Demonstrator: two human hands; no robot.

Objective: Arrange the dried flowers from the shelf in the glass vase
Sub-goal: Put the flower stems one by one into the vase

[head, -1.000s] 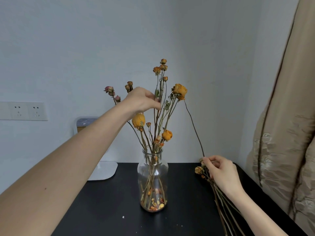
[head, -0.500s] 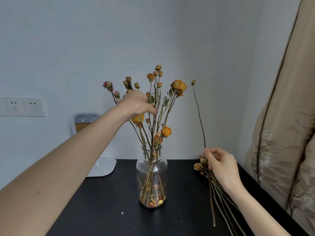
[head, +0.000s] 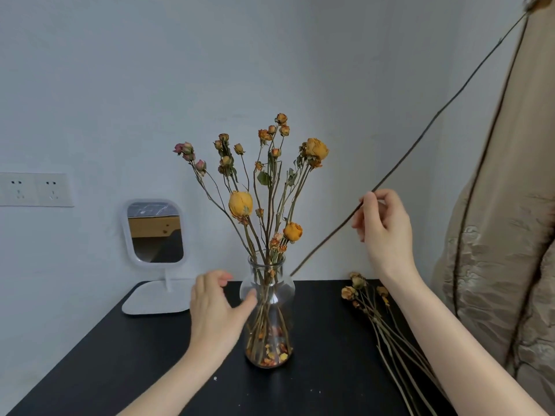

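A clear glass vase (head: 268, 318) stands on the black shelf top (head: 324, 355), holding several dried yellow, orange and pink flowers (head: 271, 187). My left hand (head: 216, 310) is beside the vase's left shoulder, thumb touching the glass, fingers spread. My right hand (head: 386, 229) pinches one long thin dried stem (head: 426, 133) slanting up to the top right corner; its lower end hangs just right of the vase's neck. More dried flowers (head: 372, 313) lie in a loose bunch on the shelf top under my right forearm.
A small white stand mirror (head: 154, 232) sits at the back left of the shelf top. Wall sockets (head: 34, 189) are on the left wall. A beige curtain (head: 504, 235) hangs close on the right.
My left hand dropped from the flower stems to the vase's side. My right hand lifted one stem off the bunch, raising and tilting it.
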